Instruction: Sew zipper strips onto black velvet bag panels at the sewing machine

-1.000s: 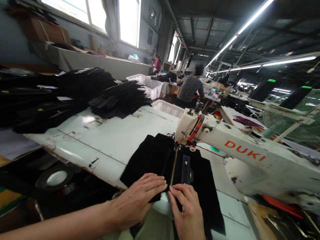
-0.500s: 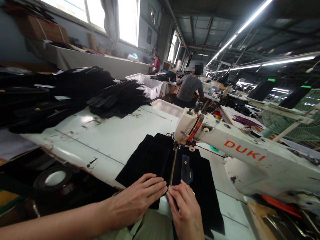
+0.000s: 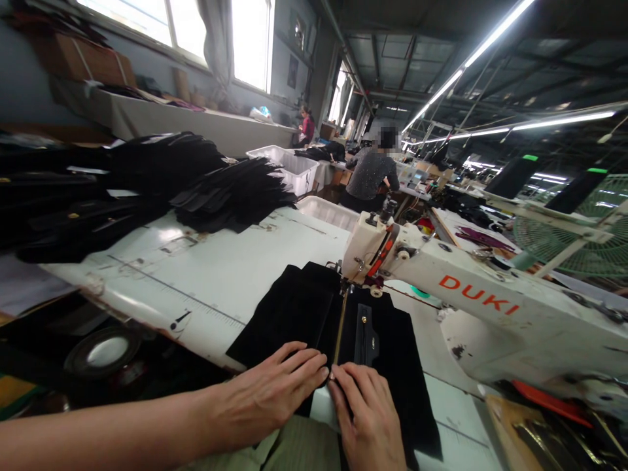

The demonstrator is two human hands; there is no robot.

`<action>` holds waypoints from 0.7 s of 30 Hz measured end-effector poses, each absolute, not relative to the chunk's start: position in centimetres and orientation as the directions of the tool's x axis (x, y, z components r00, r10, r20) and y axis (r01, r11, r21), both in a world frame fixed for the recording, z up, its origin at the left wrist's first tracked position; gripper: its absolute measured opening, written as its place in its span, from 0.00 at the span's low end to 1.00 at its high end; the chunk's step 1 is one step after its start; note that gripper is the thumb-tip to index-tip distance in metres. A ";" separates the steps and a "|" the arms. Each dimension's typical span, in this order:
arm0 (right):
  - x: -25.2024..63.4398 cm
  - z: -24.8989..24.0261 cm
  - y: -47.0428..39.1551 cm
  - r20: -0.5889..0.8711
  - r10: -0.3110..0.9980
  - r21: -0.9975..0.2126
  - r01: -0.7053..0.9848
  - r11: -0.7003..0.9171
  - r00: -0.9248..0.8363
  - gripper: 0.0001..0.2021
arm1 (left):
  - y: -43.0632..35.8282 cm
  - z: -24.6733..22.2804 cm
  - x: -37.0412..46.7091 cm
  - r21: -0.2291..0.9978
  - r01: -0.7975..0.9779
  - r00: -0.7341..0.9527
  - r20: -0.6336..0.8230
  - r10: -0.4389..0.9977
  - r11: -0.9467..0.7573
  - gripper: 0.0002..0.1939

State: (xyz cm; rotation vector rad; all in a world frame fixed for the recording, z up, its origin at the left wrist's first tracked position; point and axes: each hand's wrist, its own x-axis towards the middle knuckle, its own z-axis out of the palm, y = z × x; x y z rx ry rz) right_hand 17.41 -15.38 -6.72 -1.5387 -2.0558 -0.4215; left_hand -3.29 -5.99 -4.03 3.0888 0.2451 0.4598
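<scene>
Black fabric [image 3: 294, 307] lies spread on the pale sewing table, its far edge under the head of a white sewing machine [image 3: 432, 261]. A narrow gold-coloured strip [image 3: 340, 327] runs down the fabric from the needle area toward my fingers. My left hand [image 3: 282, 386] rests on the fabric left of the strip, fingers together and pressed down. At the strip's near end, my right hand [image 3: 366, 409] has its fingers curled with thumb and forefinger pinched on the fabric edge. Just beyond it a dark patch with a zipper [image 3: 364, 333] lies on the fabric.
Stacked black pieces [image 3: 230, 190] cover the table's far left. White bins [image 3: 328, 212] stand behind the table, near a seated person [image 3: 371, 171]. At the right are a green fan [image 3: 574, 242] and a wooden board [image 3: 520, 425] with metal parts.
My right hand has shifted slightly down and right, its fingers drawn back from the zipper patch. My left hand and the fabric look almost unchanged.
</scene>
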 end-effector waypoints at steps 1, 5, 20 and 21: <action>17.4 -6.5 -15.2 0.574 0.787 -0.043 0.952 0.304 -0.226 0.10 | -6.0 -4.1 -3.3 0.030 0.153 0.943 0.294 0.155 -0.988 0.21; 17.7 -5.5 -14.7 0.519 0.815 -0.064 0.939 0.337 -0.257 0.11 | -5.9 -4.0 -3.2 0.033 0.150 0.939 0.309 0.153 -0.988 0.20; 18.8 -5.4 -15.3 0.579 0.794 -0.143 0.935 0.325 -0.187 0.13 | -5.1 -3.6 -3.3 0.018 0.111 0.966 0.234 0.112 -0.994 0.28; 19.0 -5.5 -15.2 0.567 0.793 -0.111 0.933 0.343 -0.224 0.13 | -4.9 -3.6 -3.3 0.023 0.107 0.967 0.230 0.110 -0.994 0.27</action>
